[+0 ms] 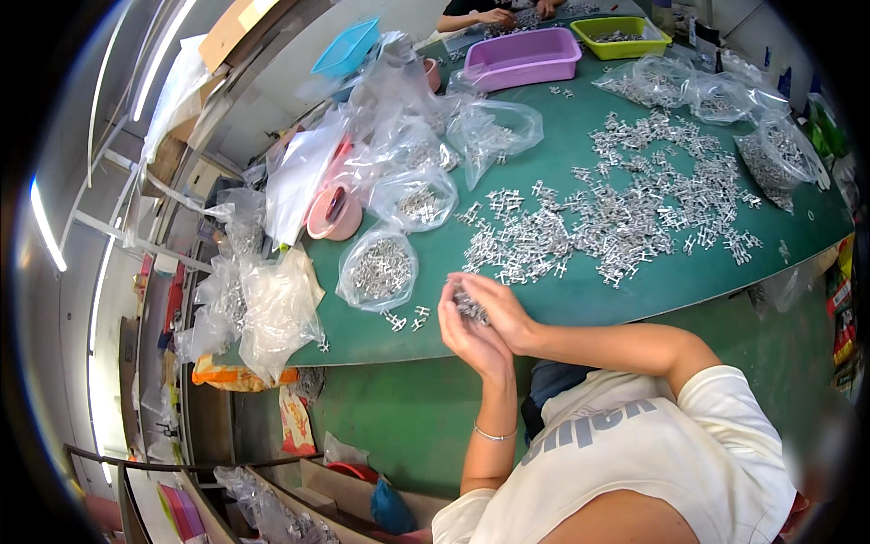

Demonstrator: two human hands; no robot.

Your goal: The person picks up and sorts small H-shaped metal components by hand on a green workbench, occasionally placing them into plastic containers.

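My left hand and my right hand are cupped together at the table's near edge. Between the palms lies a heap of small silvery metal parts, partly covered by the fingers. Just left of the hands, an open clear plastic bag holds more such parts and sits on the green table. A few loose H-shaped metal parts lie between that bag and my left hand. Beyond my right hand spreads a wide loose pile of these metal parts.
More filled clear bags rest at the far right, others at the left beside a pink tub. A purple basin and a yellow-green basin stand at the back. Another person's hands work among parts there.
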